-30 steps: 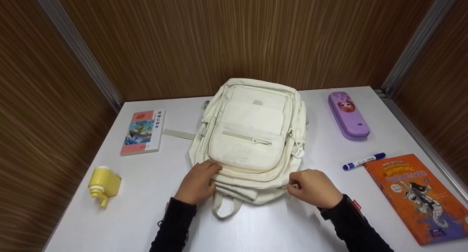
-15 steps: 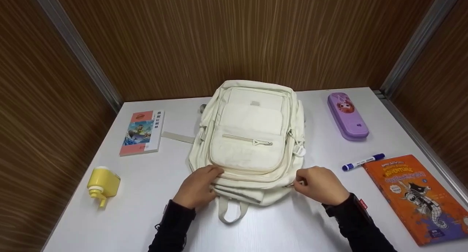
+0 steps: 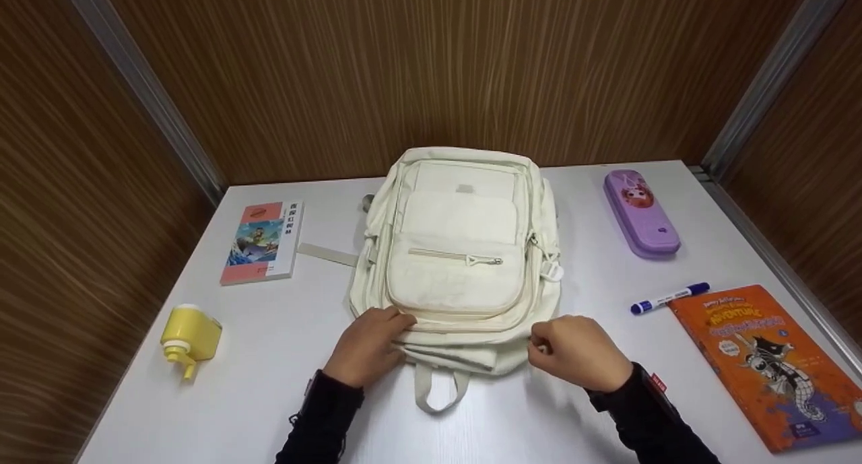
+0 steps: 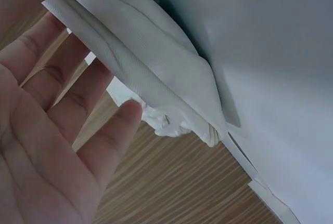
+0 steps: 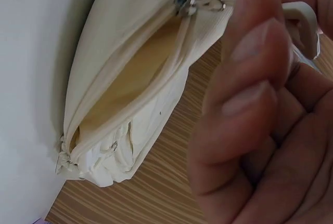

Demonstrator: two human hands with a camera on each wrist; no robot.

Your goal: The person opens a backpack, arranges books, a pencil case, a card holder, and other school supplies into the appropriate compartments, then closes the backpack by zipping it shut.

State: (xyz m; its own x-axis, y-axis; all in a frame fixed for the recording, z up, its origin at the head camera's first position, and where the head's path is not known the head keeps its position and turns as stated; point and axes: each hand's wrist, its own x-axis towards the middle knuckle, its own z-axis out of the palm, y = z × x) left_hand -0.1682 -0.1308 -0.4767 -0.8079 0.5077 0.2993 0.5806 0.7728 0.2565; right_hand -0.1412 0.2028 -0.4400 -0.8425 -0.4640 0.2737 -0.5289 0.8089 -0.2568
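Observation:
A cream backpack (image 3: 458,275) lies on the white table, its front pocket facing up and its loop handle (image 3: 441,400) toward me. My left hand (image 3: 369,346) grips the near left corner; in the left wrist view its fingers (image 4: 78,107) spread under a fold of the cloth, with the thumb side above. At the near right corner my right hand (image 3: 578,353) has its fingers curled and pinches a zipper pull. The right wrist view shows the metal zipper slider (image 5: 187,5) and a gaping zipper opening (image 5: 130,73) with beige lining behind it.
At the left lie a small book (image 3: 261,243) and a yellow crank-handled pencil sharpener (image 3: 192,335). To the right are a purple pencil case (image 3: 643,215), a blue-capped marker (image 3: 670,298) and an orange book (image 3: 768,366). Wood-grain panels (image 3: 431,67) stand around the table.
The backpack has turned slightly, its top shifting left and its loop handle shifting right. My left hand has moved a little right with the corner. The right hand went slightly right, then back.

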